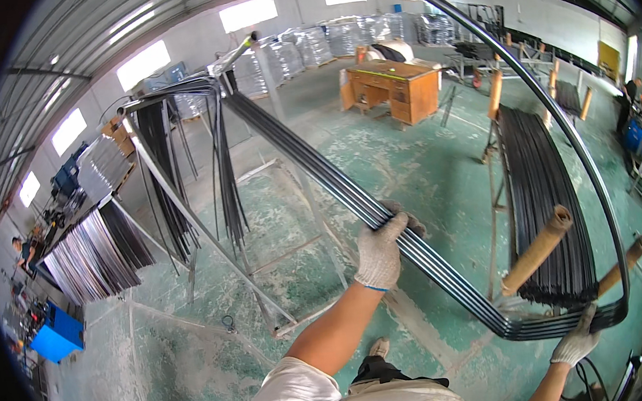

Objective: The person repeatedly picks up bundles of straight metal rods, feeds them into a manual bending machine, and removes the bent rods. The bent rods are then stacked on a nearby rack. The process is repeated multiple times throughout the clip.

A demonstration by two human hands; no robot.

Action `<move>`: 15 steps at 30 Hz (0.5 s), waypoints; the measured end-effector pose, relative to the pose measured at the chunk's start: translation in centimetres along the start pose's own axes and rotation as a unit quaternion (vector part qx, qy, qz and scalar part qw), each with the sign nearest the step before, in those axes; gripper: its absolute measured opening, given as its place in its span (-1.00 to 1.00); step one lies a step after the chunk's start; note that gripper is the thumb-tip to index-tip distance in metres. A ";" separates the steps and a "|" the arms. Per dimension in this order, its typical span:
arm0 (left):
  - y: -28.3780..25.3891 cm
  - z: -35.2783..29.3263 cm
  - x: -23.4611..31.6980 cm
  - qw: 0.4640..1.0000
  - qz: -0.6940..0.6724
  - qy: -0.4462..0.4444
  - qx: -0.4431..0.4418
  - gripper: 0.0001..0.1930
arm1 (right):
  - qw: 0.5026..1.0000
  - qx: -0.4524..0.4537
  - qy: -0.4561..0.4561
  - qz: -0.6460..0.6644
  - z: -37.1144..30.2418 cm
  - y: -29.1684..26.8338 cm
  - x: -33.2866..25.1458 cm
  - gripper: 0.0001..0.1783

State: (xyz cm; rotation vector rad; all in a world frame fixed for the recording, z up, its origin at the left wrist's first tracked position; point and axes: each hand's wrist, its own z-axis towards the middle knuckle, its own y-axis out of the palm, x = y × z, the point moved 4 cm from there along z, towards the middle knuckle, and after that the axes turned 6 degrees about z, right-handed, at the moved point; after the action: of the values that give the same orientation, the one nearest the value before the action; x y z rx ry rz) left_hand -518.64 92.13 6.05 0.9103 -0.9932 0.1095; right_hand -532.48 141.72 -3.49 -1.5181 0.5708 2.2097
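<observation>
A bundle of several long, glossy black strips [452, 277], perhaps rubber or plastic, slants from the metal rack [173, 191] at upper left down toward the lower right. My left hand [382, 250], in a pale knitted glove, is wrapped round the bundle at mid-length. Lower right, the strips bend, and my gloved right hand [577, 344] grips them from below near that bend. Beyond it they curve up in a large arc [560, 115] along the right side. More black strips [160, 170] hang from the rack.
On the right, another rack carries dark strips [541, 195] between brown tube-covered posts [538, 249]. A wooden desk [395, 89] stands mid-floor, and wrapped pallets [314, 46] line the far wall. A blue box [57, 332] lies left. Two people [26, 253] [627, 105] are farther off.
</observation>
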 end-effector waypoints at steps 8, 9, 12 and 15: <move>-16.5 16.4 13.2 0.992 0.016 0.085 0.095 -0.94 | 0.977 -0.171 -0.111 0.067 -4.2 31.9 -13.6 -0.50; -18.3 18.3 15.2 0.990 -0.003 0.089 0.109 -0.95 | 0.970 -0.196 -0.127 0.064 -5.2 35.9 -16.2 -0.50; -24.2 23.2 22.0 0.980 -0.054 0.146 0.126 -0.90 | 0.939 -0.251 -0.227 0.059 -9.2 48.7 -25.2 -0.47; -30.9 26.5 26.4 0.961 -0.141 0.187 0.150 -0.91 | 0.903 -0.314 -0.292 0.017 -15.3 58.6 -37.3 -0.43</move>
State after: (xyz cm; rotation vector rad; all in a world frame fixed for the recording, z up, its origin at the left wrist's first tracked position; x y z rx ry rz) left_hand -507.00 45.54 13.09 1.2482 -0.4946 0.1857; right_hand -539.65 80.96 32.80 -0.9662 -0.3415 2.8513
